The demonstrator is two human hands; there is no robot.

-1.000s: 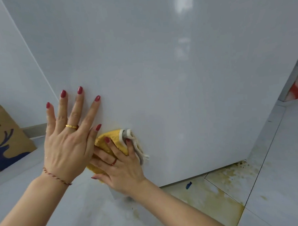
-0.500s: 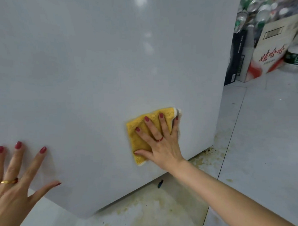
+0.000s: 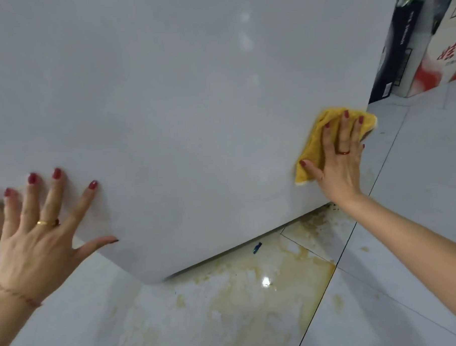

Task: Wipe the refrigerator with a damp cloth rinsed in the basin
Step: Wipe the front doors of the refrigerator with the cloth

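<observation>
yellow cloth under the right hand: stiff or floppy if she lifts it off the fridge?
Probably floppy: the cloth lies creased under the right hand, its corner folding past the fridge edge. Likely light, since spread fingers alone pin it flat. It probably slides easily, because the panel looks glossy with reflections. Wetness cannot be judged.

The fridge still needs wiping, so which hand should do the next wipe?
Probably the right hand: it presses the yellow cloth flat on the fridge. The left hand is bare, just leaning there.
</observation>
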